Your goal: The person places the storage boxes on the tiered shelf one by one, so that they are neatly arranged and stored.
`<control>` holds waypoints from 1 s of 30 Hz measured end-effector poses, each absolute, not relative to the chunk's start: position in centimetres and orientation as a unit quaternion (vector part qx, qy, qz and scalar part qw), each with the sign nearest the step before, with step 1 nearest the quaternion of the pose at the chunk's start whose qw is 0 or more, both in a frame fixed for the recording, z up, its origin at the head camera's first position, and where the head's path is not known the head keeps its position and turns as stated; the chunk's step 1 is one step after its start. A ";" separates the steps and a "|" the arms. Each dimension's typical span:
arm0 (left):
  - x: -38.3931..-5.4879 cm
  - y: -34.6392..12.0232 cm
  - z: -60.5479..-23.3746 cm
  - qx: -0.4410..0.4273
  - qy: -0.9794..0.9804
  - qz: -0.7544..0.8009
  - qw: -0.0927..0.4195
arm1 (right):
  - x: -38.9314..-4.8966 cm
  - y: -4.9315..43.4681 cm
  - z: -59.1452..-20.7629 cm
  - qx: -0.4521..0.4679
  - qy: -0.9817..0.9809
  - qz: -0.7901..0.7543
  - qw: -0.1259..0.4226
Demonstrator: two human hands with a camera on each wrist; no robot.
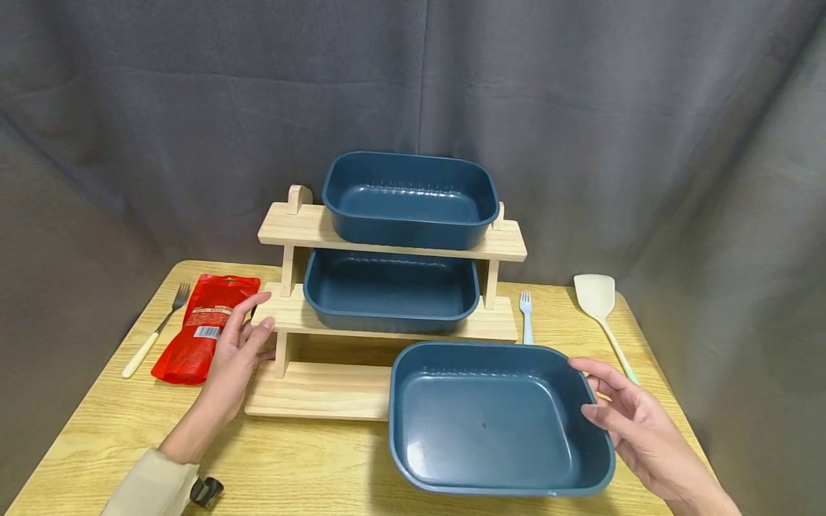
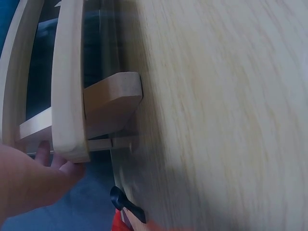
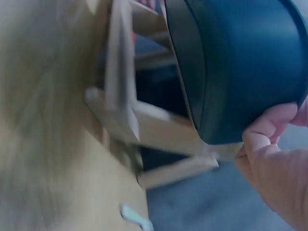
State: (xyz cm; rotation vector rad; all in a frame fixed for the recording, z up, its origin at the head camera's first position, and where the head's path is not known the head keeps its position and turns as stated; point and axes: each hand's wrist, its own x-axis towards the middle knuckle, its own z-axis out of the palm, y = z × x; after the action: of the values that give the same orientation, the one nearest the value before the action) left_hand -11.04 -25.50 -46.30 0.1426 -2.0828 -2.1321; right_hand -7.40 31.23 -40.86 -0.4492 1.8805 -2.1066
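My right hand (image 1: 635, 423) pinches the right end of a dark blue plastic bin (image 1: 484, 423), thumb inside and fingers over the rim. The right wrist view shows this bin (image 3: 250, 62) held up off the table, beside a three-tier wooden rack (image 1: 316, 390). It overlaps the right part of the bottom tier in the head view. At the left end of the middle tier, my left hand (image 1: 235, 355) grips the board; its fingertips (image 2: 70, 168) show at the board's end in the left wrist view. Similar bins stand on the top tier (image 1: 413, 233) and the middle tier (image 1: 390, 322).
Left of the rack lie a red packet (image 1: 203, 330) and a fork with a cream handle (image 1: 143, 352). To the right are a pale blue fork (image 1: 526, 315) and a cream spatula (image 1: 595, 294). A grey curtain (image 1: 413, 79) hangs behind the wooden table (image 1: 303, 466).
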 end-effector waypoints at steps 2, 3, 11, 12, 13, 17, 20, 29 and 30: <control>-11.1 -25.5 -46.3 0.045 -0.692 -0.716 0.079 | -7.2 29.9 -41.1 -0.153 0.647 -0.732 0.149; -11.1 -25.6 -46.3 0.044 -0.690 -0.718 0.080 | -7.0 29.3 -41.2 -0.147 0.647 -0.732 0.154; -11.2 -25.7 -46.4 0.043 -0.688 -0.720 0.079 | -6.5 25.2 -41.5 -0.105 0.662 -0.724 0.161; -11.2 -25.6 -46.4 0.043 -0.688 -0.721 0.078 | -6.5 24.8 -41.5 -0.102 0.666 -0.722 0.159; -11.2 -25.6 -46.3 0.044 -0.688 -0.720 0.077 | -6.5 24.3 -41.5 -0.098 0.669 -0.720 0.157; -11.1 -25.7 -46.3 0.050 -0.692 -0.716 0.078 | -6.4 22.4 -41.7 -0.084 0.668 -0.724 0.150; -10.9 -25.8 -46.4 0.053 -0.696 -0.712 0.078 | -6.3 20.9 -41.7 -0.070 0.666 -0.729 0.142; -11.1 -25.7 -46.4 0.042 -0.691 -0.717 0.079 | -6.5 17.9 -41.6 -0.061 0.682 -0.720 0.110; -11.2 -25.7 -46.4 0.043 -0.691 -0.718 0.078 | -6.5 17.6 -41.6 -0.058 0.682 -0.721 0.108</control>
State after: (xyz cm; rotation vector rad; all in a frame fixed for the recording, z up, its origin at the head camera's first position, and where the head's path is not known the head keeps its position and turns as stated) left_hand -11.16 -25.69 -46.40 0.1284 -2.0681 -2.1483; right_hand -6.50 17.65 -41.64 -0.1721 2.0074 -2.1202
